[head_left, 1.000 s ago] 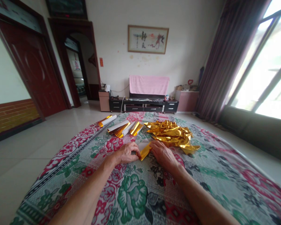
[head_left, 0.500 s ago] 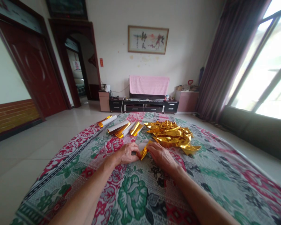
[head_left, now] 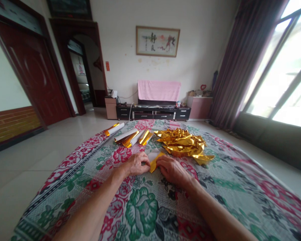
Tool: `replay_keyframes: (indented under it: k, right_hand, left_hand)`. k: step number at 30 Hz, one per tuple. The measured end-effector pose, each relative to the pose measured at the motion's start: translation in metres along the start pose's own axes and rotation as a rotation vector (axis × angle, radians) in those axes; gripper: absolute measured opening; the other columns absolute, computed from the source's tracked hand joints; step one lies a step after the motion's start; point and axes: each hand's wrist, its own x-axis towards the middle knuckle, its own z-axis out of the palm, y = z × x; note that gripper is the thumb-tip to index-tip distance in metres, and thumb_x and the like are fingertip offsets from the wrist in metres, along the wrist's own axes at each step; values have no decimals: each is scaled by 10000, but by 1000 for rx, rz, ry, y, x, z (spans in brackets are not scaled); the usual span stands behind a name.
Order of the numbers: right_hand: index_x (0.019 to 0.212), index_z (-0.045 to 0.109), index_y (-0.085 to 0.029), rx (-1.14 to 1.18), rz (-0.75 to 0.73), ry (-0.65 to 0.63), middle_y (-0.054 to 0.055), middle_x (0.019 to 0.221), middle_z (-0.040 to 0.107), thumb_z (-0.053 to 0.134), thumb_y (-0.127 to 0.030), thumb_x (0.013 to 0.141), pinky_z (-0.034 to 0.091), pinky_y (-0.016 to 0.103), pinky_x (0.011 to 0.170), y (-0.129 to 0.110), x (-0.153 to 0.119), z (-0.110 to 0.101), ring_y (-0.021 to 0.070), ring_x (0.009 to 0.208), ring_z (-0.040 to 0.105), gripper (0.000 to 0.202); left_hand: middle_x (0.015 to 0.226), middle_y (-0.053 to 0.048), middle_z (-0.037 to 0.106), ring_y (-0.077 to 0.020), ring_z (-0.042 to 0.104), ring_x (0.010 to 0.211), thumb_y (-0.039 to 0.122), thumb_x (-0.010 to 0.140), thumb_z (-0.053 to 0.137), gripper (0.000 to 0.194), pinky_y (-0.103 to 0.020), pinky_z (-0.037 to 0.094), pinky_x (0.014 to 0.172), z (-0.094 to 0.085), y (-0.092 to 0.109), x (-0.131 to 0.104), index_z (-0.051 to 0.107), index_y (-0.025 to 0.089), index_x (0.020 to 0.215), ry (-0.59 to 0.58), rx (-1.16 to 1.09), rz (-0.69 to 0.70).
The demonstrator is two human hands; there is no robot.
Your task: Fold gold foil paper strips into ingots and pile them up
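Observation:
A small sheet of gold foil paper [head_left: 156, 162] with a white back lies between my hands on the flowered tablecloth [head_left: 141, 209]. My left hand [head_left: 139, 163] has its fingers closed on the sheet's left edge. The fingers of my right hand [head_left: 171, 168] are bent and pressed together on its right side. Just beyond my right hand is a heap of folded gold foil pieces [head_left: 183, 143]. Curled gold and white sheets [head_left: 130, 138] lie further off to the left, with another rolled one [head_left: 114, 129] near the table's far left edge.
Past the round table stands a low black cabinet [head_left: 154, 113] with a pink cloth [head_left: 159, 90] above it. A purple curtain [head_left: 243, 63] and window are at the right. Dark red doors [head_left: 37, 73] are at the left.
The gold part of the sheet between my hands looks flatter and wider. My right hand has shifted slightly; my left hand has hardly moved.

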Motion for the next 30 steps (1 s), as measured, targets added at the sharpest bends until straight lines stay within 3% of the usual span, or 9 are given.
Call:
replay_keyframes:
  k: [13,30]
  right_hand:
    - [725,564,-171,-32,254,114,33,797,542,519,-161,773,399,251,729,-7,7,21,137,771,503,67]
    - [760,525,-174,-93,317,140,45,827,503,563,-281,742,386,275,728,-21,3,23,165,813,482,115]
  left_hand:
    - [793,-12,602,-126,558,768,169,709,549,108,-226,440,724,4,5,3,649,187,744,37,74,-47]
    - [782,-20,603,-142,556,763,178,677,555,99,-247,444,717,6,3,4,644,186,719,19,93,-42]
